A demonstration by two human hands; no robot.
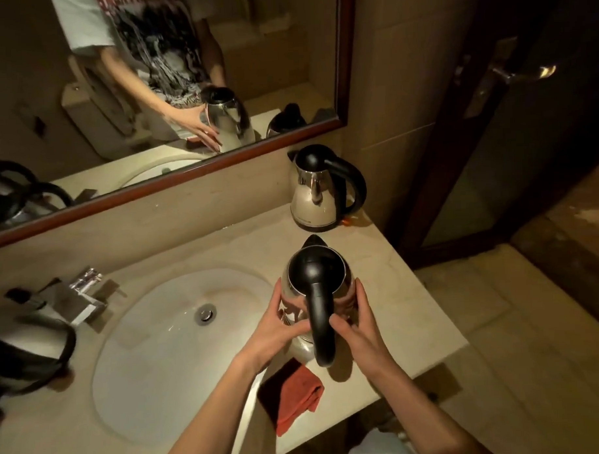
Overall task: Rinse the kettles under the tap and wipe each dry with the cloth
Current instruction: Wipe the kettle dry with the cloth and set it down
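Head view: left hand (277,324) and right hand (357,326) clasp the steel kettle (315,287) on the tabletop (406,311) right of the basin (173,350) — next, carry it under the tap (86,295) — cloth (294,397) lies near

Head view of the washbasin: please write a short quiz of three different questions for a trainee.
1. True or false: both hands hold the steel kettle with the black handle.
2. Where does the red folded cloth lie? A) in the white oval basin B) on the beige stone counter C) on the tap
3. Which kettle stands near the mirror?

Key: 1 true: left hand, right hand. 2 B. 3 The second steel kettle.
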